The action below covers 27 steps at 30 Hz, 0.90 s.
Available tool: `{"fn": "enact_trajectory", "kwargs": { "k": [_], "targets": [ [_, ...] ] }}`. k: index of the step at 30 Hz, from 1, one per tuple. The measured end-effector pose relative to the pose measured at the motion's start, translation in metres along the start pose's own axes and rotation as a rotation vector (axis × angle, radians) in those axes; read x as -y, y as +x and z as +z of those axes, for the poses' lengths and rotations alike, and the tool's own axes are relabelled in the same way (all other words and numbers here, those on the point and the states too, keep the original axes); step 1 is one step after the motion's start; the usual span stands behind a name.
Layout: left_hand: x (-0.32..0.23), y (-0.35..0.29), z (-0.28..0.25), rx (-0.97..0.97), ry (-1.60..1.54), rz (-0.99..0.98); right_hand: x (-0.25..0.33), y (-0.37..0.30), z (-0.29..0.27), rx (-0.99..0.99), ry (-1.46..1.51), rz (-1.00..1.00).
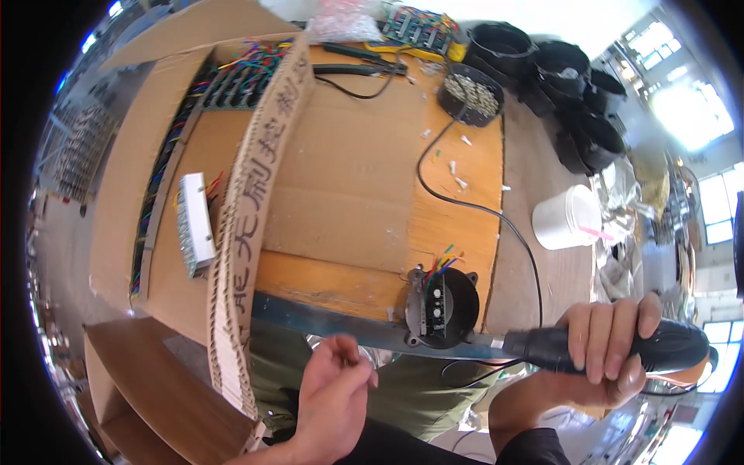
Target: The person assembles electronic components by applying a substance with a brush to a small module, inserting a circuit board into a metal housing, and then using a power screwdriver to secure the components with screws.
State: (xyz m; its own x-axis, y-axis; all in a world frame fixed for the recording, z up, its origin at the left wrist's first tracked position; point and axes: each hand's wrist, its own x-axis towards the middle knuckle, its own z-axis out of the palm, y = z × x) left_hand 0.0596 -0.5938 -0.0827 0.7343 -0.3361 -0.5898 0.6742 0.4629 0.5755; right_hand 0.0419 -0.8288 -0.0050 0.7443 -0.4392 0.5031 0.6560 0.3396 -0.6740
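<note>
My right hand (601,349) is wrapped round a black electric screwdriver (674,347), held at the right with its nose pointing left. Near the table's front edge stands a round black metal housing (465,306) with screw lugs on its rim. A green circuit board (435,306) sits upright inside it, and coloured wires stick out at the top. The screwdriver's nose is to the right of the housing and apart from it. Left of the housing, in front of the table edge, my left hand (333,399) has its fingers curled in a pinch; whatever they may hold is hidden.
At left, an open cardboard box (263,155) holds wired circuit boards and a white-backed board (200,221). Further back are pliers (356,70) and a black bowl of small screws (469,97). A dark cord (496,213) crosses the table. Black housings (562,66) and a white tub (562,217) stand right.
</note>
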Motion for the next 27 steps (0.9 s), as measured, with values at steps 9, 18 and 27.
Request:
{"fn": "enact_trajectory", "kwargs": {
  "k": [9,18,27],
  "targets": [
    [0.031,-0.009,0.008,0.154,0.036,-0.434,0.009,-0.066,-0.007,-0.283,0.090,0.125],
    [0.014,0.004,0.011,0.336,0.583,0.233,0.019,-0.056,-0.010,-0.379,-0.047,-0.012],
    [-0.024,0.064,0.023,0.184,0.277,-0.084,-0.020,-0.015,-0.013,-0.252,-0.505,0.561]
  ]
}}
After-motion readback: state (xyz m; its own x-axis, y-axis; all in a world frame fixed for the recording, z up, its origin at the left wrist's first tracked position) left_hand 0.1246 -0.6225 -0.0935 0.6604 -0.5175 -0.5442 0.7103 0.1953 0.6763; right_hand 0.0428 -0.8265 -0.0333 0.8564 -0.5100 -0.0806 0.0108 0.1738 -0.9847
